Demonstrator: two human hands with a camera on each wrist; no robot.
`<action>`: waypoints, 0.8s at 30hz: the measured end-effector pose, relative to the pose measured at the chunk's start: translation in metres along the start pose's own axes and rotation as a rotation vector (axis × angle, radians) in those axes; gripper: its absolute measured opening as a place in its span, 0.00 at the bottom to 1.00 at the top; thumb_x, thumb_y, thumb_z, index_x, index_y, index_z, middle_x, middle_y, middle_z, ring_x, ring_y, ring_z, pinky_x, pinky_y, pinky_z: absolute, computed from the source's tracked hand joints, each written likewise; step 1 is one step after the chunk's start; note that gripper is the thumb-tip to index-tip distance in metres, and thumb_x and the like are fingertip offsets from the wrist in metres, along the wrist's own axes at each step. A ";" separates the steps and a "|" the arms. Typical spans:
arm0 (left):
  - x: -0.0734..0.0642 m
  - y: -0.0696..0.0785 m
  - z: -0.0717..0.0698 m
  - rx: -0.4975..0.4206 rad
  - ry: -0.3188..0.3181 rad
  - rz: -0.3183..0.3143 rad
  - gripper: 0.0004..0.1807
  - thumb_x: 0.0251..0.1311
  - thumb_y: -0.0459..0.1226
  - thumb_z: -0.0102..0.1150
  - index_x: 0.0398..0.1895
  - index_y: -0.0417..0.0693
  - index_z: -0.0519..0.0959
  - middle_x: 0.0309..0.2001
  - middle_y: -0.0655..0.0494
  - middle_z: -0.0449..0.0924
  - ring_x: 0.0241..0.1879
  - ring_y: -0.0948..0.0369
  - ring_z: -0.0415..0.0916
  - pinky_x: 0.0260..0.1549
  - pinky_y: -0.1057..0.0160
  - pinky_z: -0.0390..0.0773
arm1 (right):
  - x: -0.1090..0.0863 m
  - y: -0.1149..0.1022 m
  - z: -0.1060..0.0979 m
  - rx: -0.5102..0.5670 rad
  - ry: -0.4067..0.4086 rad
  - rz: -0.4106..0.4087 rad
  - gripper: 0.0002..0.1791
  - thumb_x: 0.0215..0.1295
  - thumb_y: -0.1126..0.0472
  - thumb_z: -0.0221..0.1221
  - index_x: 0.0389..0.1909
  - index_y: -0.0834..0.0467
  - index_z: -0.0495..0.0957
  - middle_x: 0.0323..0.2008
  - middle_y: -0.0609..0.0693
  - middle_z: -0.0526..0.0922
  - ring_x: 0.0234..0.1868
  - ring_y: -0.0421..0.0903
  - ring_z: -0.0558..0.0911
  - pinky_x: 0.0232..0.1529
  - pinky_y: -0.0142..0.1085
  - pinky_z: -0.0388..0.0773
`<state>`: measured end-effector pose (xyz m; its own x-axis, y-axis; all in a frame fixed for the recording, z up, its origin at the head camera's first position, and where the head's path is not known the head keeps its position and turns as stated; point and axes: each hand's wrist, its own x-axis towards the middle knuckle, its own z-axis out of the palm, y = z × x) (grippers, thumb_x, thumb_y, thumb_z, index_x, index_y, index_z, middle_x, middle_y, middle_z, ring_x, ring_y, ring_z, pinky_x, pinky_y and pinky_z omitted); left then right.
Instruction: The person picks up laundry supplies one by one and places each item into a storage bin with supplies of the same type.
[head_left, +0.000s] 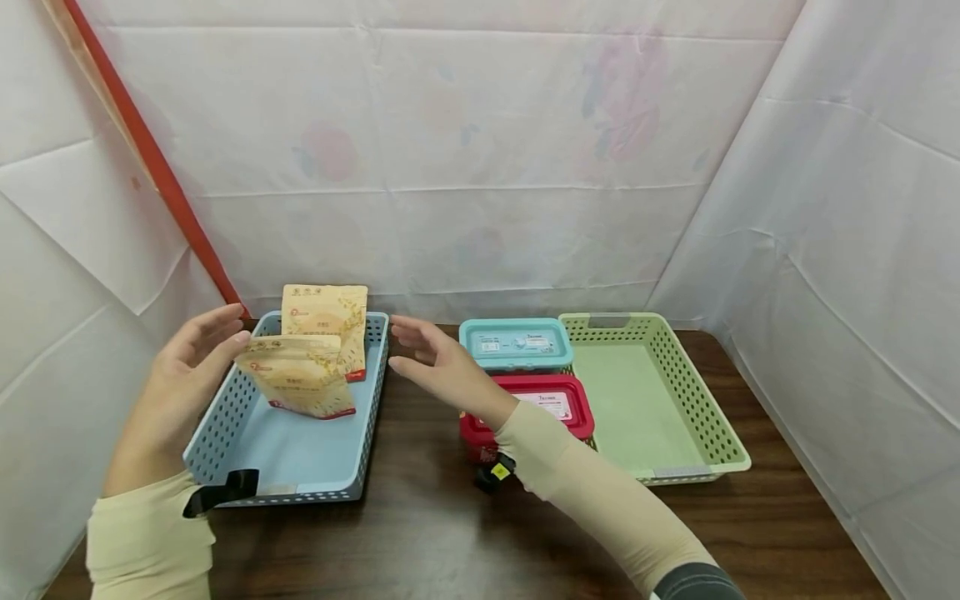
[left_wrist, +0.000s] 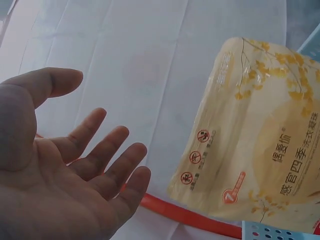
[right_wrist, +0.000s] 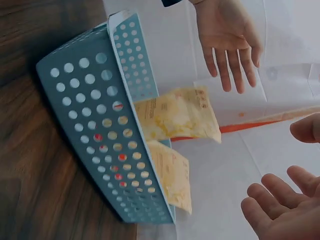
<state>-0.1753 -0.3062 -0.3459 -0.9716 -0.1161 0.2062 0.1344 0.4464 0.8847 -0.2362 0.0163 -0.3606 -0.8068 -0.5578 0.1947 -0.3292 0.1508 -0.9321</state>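
Head view: two cream pouches (head_left: 303, 379) stand in one blue basket (head_left: 300, 458) on a dark wooden counter (head_left: 427, 533), between left hand (head_left: 180, 379) and right hand (head_left: 450, 367), each grip wide and holding nothing. Left-wrist footage shows the near pouch's (left_wrist: 235, 140) Chinese lettering ("感官四季" among it), a red "7" mark and three round warning icons. Printed faces turn toward the wearer, long axes running upward; the near pouch leans left at its top, the rear pouch (head_left: 322, 312) stands straighter. One teal box (head_left: 513, 343) and one red box (head_left: 573, 396) (small print illegible) sit beside one green basket (head_left: 637, 400).
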 end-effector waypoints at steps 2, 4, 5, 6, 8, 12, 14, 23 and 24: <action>-0.001 0.001 0.002 -0.004 -0.007 0.005 0.30 0.76 0.46 0.50 0.78 0.62 0.59 0.71 0.50 0.61 0.69 0.58 0.58 0.54 0.79 0.67 | -0.004 0.002 -0.006 -0.007 -0.005 0.011 0.32 0.72 0.49 0.61 0.74 0.41 0.64 0.69 0.41 0.70 0.67 0.39 0.69 0.68 0.38 0.66; -0.002 0.003 0.005 -0.001 -0.018 0.012 0.30 0.76 0.46 0.49 0.78 0.61 0.59 0.71 0.48 0.60 0.70 0.56 0.57 0.63 0.71 0.65 | -0.007 0.005 -0.012 -0.019 -0.009 0.025 0.32 0.72 0.48 0.61 0.74 0.41 0.63 0.70 0.43 0.69 0.68 0.40 0.69 0.68 0.40 0.67; -0.002 0.003 0.007 0.001 -0.022 0.016 0.29 0.76 0.46 0.49 0.78 0.61 0.59 0.71 0.47 0.60 0.70 0.55 0.57 0.65 0.67 0.64 | -0.009 0.006 -0.015 -0.025 -0.010 0.031 0.32 0.72 0.48 0.61 0.74 0.40 0.63 0.70 0.43 0.69 0.68 0.40 0.69 0.68 0.41 0.67; -0.002 0.004 0.009 0.007 -0.027 0.022 0.29 0.77 0.46 0.49 0.78 0.60 0.59 0.71 0.47 0.60 0.70 0.55 0.57 0.65 0.66 0.64 | -0.011 0.007 -0.019 -0.029 -0.009 0.035 0.32 0.72 0.48 0.60 0.74 0.40 0.63 0.70 0.43 0.69 0.68 0.41 0.69 0.68 0.43 0.67; -0.002 0.005 0.013 0.020 -0.049 0.028 0.30 0.77 0.47 0.49 0.78 0.59 0.58 0.71 0.46 0.60 0.68 0.56 0.58 0.62 0.66 0.66 | -0.014 0.010 -0.026 -0.039 -0.003 0.031 0.32 0.72 0.49 0.60 0.74 0.41 0.63 0.70 0.44 0.69 0.68 0.42 0.69 0.68 0.45 0.66; -0.003 0.008 0.021 0.030 -0.089 0.051 0.31 0.77 0.48 0.49 0.78 0.54 0.58 0.70 0.46 0.61 0.65 0.60 0.61 0.46 0.78 0.68 | -0.020 0.015 -0.039 -0.055 0.020 0.025 0.32 0.72 0.49 0.61 0.73 0.42 0.64 0.68 0.42 0.70 0.67 0.42 0.69 0.68 0.46 0.67; -0.003 0.009 0.025 0.021 -0.101 0.049 0.31 0.76 0.48 0.49 0.78 0.53 0.58 0.70 0.46 0.61 0.65 0.59 0.62 0.45 0.78 0.69 | -0.022 0.017 -0.045 -0.052 0.027 0.028 0.32 0.71 0.49 0.61 0.74 0.43 0.64 0.67 0.41 0.70 0.67 0.41 0.69 0.68 0.45 0.67; 0.000 0.015 0.037 0.009 -0.114 0.086 0.30 0.76 0.46 0.50 0.77 0.48 0.60 0.71 0.45 0.61 0.66 0.49 0.61 0.51 0.72 0.70 | -0.035 0.021 -0.068 -0.024 0.069 0.061 0.31 0.72 0.51 0.61 0.73 0.45 0.65 0.67 0.43 0.70 0.67 0.44 0.69 0.64 0.42 0.72; 0.000 0.015 0.039 0.007 -0.116 0.098 0.30 0.76 0.46 0.50 0.76 0.47 0.61 0.71 0.45 0.62 0.66 0.50 0.62 0.49 0.75 0.70 | -0.036 0.021 -0.071 -0.029 0.071 0.062 0.31 0.72 0.51 0.61 0.73 0.45 0.65 0.67 0.44 0.70 0.67 0.44 0.70 0.63 0.42 0.73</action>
<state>-0.1813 -0.2644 -0.3487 -0.9700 0.0311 0.2411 0.2283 0.4565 0.8599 -0.2486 0.0973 -0.3659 -0.8584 -0.4878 0.1587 -0.2904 0.2071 -0.9342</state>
